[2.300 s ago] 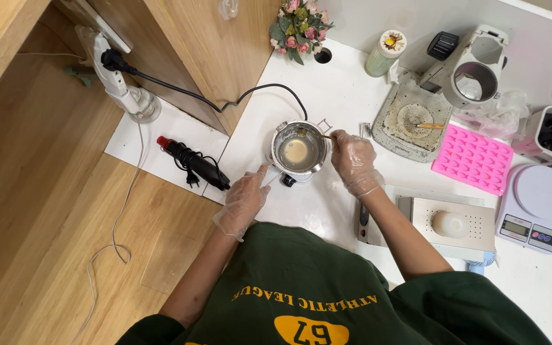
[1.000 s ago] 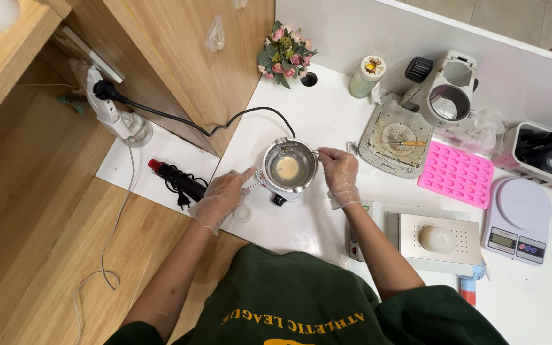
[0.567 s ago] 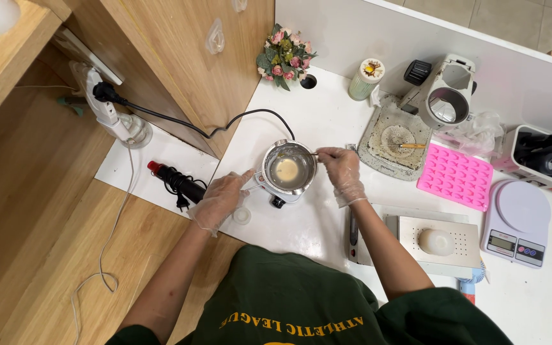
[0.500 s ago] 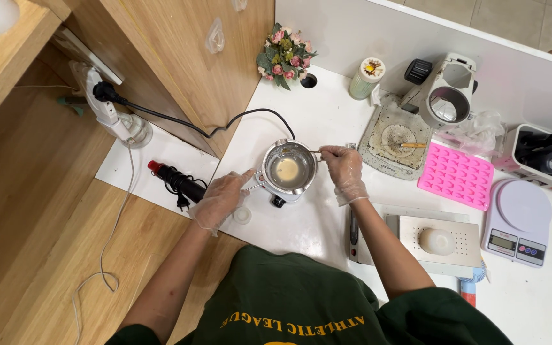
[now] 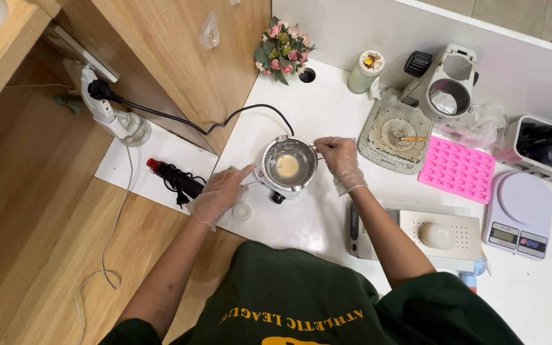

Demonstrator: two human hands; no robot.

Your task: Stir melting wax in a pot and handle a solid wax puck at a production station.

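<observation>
Two gloved hands at a metal pot (image 5: pixel 287 166): left hand (image 5: pixel 220 193) pinches its handle, right hand (image 5: pixel 340 162) fingers grip a thin stirrer. Nearby on the white surface (image 5: pixel 311 220): pink mould (image 5: pixel 457 169), round scale (image 5: pixel 520 213), flowers (image 5: pixel 282 48), black cord (image 5: pixel 225 120) beside the pot.

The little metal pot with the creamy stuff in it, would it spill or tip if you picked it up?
Probably, if tilted: the metal pot has no lid and a pale puddle lies in its bottom. It sits on a small heater base narrower than itself, so a push could likely tip it. The left hand rests at its thin handle, the right hand at its rim, likely steadying it.
</observation>
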